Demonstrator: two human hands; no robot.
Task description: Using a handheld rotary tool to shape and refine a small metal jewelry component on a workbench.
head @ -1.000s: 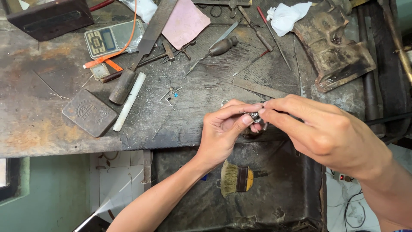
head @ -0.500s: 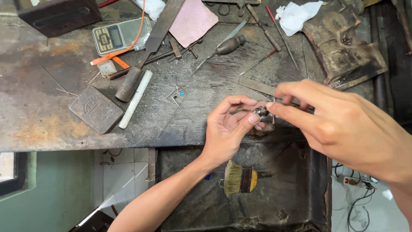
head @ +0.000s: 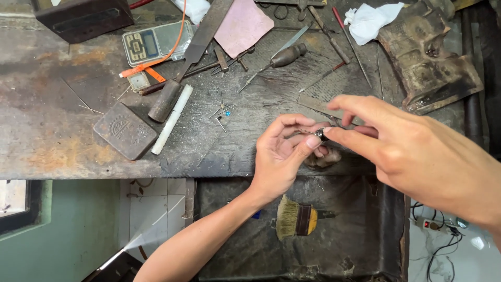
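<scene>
Head view: my left hand [head: 282, 156] and right hand [head: 412, 151] had drifted slightly toward the bench [head: 52, 130] edge, fingers pinched narrow, both holding the ring [head: 322, 134] above the brush [head: 297, 218]; the grip looked unchanged, work continuing.

One head-worn view looks steeply down, close over the desk [head: 62, 136]. The desk's near edge crosses mid-frame, floor below.

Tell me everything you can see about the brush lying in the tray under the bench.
The brush lies flat on the dark, grimy tray below the bench edge, under the left hand. Its splayed, dusty tan bristles point left; a yellow band and dark ferrule join them to a short dark handle pointing right. Nothing touches it but the tray.
</scene>
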